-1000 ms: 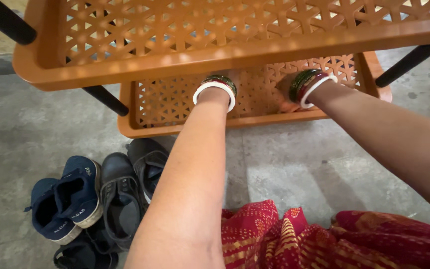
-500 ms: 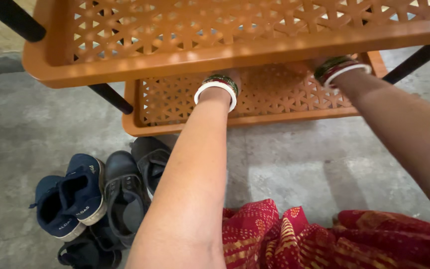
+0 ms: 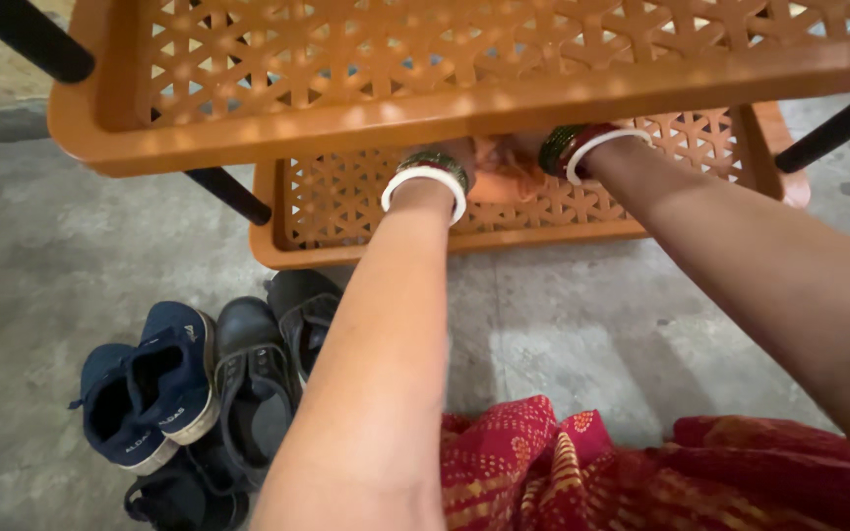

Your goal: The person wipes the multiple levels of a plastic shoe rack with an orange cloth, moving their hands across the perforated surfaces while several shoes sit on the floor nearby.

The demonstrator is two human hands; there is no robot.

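I'm crouching on a rough grey concrete floor (image 3: 592, 334), patchy and stained, with a darker strip running along the far left edge. Taking up most of my view is an orange plastic shoe rack (image 3: 445, 108): two shelves moulded in an open star-and-triangle lattice with smooth raised rims, sitting on round black tube legs (image 3: 233, 195) that are slanting out at the corners. The top shelf is catching the light along its front rim, and the lower shelf (image 3: 346, 211) is sitting under it, close to the floor.

My red and gold printed fabric is bunching up in my lap at the bottom. Off to my left on the floor, a pair of navy canvas sneakers (image 3: 145, 388) with white soles is lying just beside a pair of black leather school shoes (image 3: 258, 359), all touching in a loose heap.

Both my arms are reaching under the top shelf. My left hand (image 3: 456, 155) is mostly hidden behind that rim, so I can't tell whether it's gripping anything. My right hand (image 3: 528, 149) is pressing on a crumpled orange cloth (image 3: 499, 177), which is lying on the lower shelf between my wrists; the fingers are hidden too. White, green and red bangles are sitting on both wrists.
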